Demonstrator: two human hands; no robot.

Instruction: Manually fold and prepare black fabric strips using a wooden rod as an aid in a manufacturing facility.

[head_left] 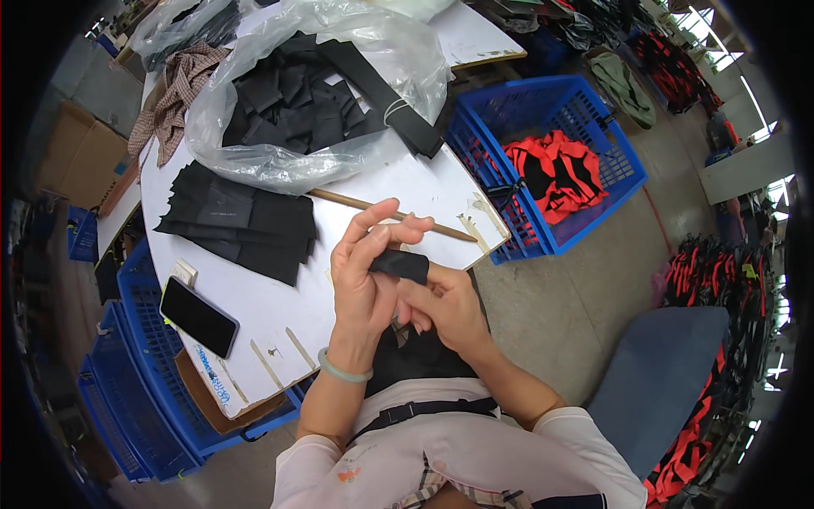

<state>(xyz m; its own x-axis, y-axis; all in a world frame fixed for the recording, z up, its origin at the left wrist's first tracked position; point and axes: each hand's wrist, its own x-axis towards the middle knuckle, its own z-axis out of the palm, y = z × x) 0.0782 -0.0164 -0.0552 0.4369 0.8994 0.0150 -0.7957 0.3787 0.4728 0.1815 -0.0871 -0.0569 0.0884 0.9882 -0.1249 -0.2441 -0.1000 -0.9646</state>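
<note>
Black piece (402, 265): partly hidden by left hand (359, 288) and right hand (454, 310); full shape unclear. Stick (341, 199), near right corner of tabletop (264, 307): middle hidden behind left hand. Marking (226, 206) on black fabric stack (259, 237): too small to read.

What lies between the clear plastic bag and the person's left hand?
In the head view, a thin wooden stick lies on the white table between the clear plastic bag and the left hand, which partly covers it.
</note>
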